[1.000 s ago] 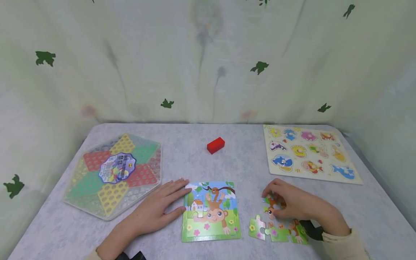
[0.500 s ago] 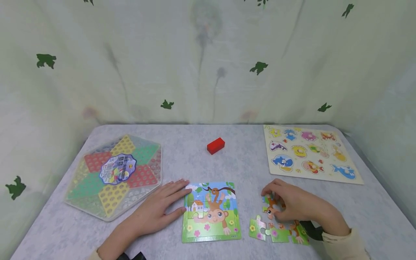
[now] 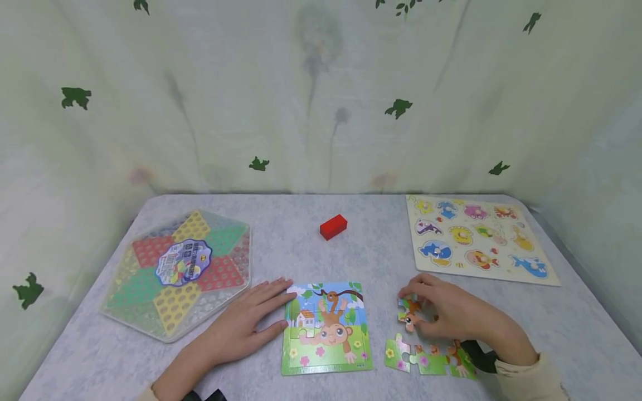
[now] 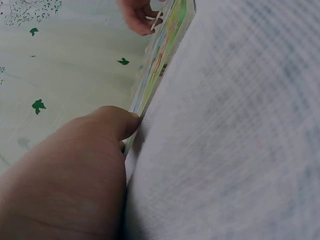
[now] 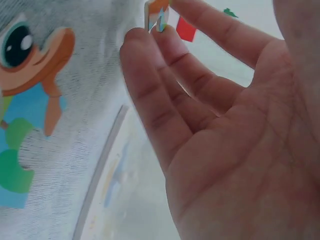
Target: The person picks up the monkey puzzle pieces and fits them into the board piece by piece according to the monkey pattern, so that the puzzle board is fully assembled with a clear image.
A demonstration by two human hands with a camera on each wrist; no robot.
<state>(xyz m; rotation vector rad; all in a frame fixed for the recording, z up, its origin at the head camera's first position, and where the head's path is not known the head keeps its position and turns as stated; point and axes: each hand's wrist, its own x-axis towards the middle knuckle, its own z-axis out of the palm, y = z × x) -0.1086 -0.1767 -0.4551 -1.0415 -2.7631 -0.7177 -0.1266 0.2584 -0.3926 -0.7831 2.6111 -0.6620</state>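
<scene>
At the left edge of the square monkey puzzle (image 3: 328,353), my left hand (image 3: 241,326) lies with extended fingers, fingertips and thumb touching it. The left wrist view has the thumb (image 4: 117,122) against the board's edge. My right hand (image 3: 446,309) is to the right of the puzzle. Its fingertips pinch a small orange and blue piece (image 5: 156,14), seen nearly edge-on in the right wrist view. A piece with the monkey's eye (image 3: 407,321) lies just below these fingers, partly covered. Nearer the front are a flowered piece (image 3: 395,353) and several other loose pieces (image 3: 431,361).
The hexagonal board (image 3: 175,278), in clear wrapping, lies beyond the left forearm. A red block (image 3: 333,226) sits towards the back. An animal puzzle board (image 3: 481,239) occupies the back right of the table (image 3: 371,245). A hanging cloth (image 3: 321,94) borders the back.
The right hand has shifted slightly left, and the eye piece beneath it has moved left too. The left hand has kept its place by the puzzle. The head view has tilted slightly up.
</scene>
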